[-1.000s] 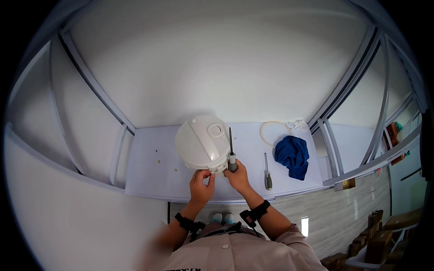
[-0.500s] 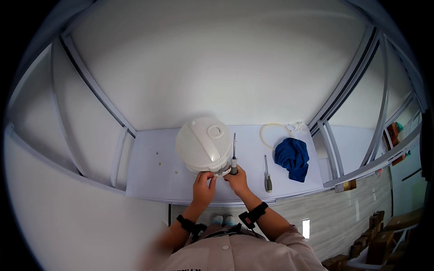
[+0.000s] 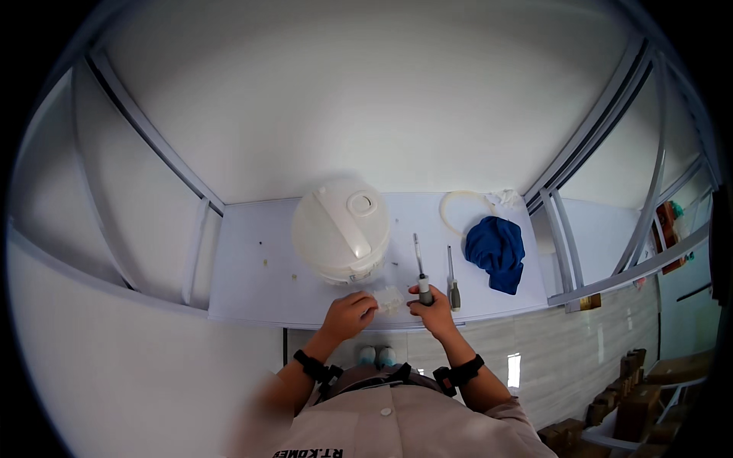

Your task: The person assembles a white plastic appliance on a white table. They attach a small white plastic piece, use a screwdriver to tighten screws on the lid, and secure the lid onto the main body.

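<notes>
A white rounded appliance, looking like a rice cooker, stands on the table with a handle band across its lid. My left hand is in front of it, fingers curled together. By those fingertips is a pale, translucent plastic piece, blurred; whether the fingers grip it is hard to make out. My right hand is closed around the grey handle of a screwdriver, its shaft pointing away from me. Just right of it lies a second screwdriver on the table.
A crumpled blue cloth lies at the right, with a pale ring behind it. Several small bits, one a yellowish piece, are scattered on the white table. Metal frame posts rise at both sides.
Both hands have left the cooker's front and come nearer me. The right hand moved right with the screwdriver. The pale piece now shows between the hands, apart from the cooker.
</notes>
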